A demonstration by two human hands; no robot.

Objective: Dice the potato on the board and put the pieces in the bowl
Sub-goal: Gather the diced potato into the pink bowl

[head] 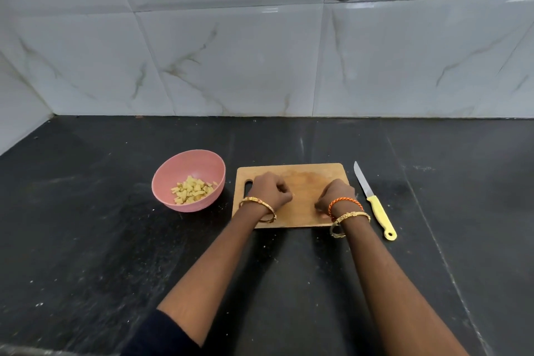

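A wooden cutting board lies on the black counter, its surface bare of potato. My left hand rests on the board's left part with fingers curled and nothing in it. My right hand rests on the right part, also curled and holding nothing visible. Left of the board stands a pink bowl holding several yellow diced potato pieces. A knife with a yellow handle lies on the counter just right of the board, blade pointing away from me.
The black stone counter stretches all around. A white marble-tiled wall closes the back and the left corner.
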